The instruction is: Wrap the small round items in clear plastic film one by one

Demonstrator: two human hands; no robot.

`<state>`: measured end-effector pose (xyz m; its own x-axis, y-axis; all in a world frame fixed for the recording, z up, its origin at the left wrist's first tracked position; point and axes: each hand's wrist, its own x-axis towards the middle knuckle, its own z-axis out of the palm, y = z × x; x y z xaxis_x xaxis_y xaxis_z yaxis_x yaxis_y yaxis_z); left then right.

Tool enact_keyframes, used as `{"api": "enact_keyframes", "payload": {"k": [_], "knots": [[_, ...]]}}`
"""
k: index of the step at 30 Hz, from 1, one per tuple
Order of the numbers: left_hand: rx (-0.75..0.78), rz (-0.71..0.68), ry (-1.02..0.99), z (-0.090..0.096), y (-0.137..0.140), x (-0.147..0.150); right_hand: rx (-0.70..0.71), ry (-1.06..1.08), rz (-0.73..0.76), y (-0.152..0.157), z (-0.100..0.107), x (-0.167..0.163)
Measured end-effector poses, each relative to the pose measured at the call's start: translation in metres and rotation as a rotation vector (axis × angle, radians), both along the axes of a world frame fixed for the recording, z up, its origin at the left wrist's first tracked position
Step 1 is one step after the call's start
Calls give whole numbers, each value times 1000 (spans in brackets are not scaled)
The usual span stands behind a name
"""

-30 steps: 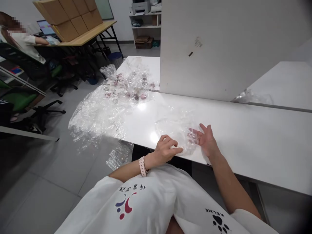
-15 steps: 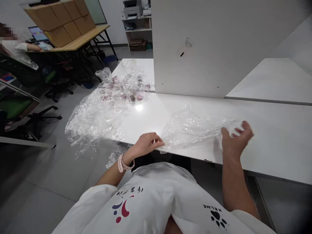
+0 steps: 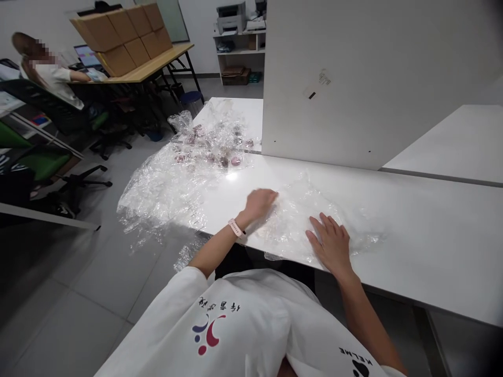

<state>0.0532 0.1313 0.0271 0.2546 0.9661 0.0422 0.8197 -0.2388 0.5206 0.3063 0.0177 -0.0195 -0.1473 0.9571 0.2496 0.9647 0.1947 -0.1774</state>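
A thin clear plastic film (image 3: 291,226) lies spread and wrinkled on the white table (image 3: 428,230) in front of me. At the film's left edge my left hand (image 3: 261,203), with a pink wristband above it, is closed, its fingertips pinched on the plastic and a little blurred. Flat on the film, fingers spread, rests my right hand (image 3: 330,242). Farther left, a large heap of crumpled clear plastic (image 3: 161,183) hangs partly over the table edge. Several small pinkish and dark round pieces (image 3: 236,161) show in its upper part.
A white upright panel (image 3: 322,120) stands along the table's far side. Beyond the heap, a wooden table (image 3: 178,51) bears stacked cardboard boxes (image 3: 126,39), and a person (image 3: 58,76) sits by it. Shelves (image 3: 238,55) with a printer stand at the back.
My left hand has moved up and away from the table's front edge. The right hand has come left from the film's right end and now lies flat on it.
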Motion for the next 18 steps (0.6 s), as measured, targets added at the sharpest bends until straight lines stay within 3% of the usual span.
{"api": "enact_keyframes", "payload": {"k": [3,6,8,11,18], "knots": [[221,455,-82,16,42,-55,13,-10,-14,1,-5,2],[261,656,-7,27,88,-102,38,-15,-18,3,-4,-1],[132,645,56,27,112,-120,48,-15,-20,3,-4,-2],[-23,530,118,20,132,-123,45,-9,-22,4,-5,-1],[-25,405,295,13,154,-93,18,16,-25,4,-5,0]]}}
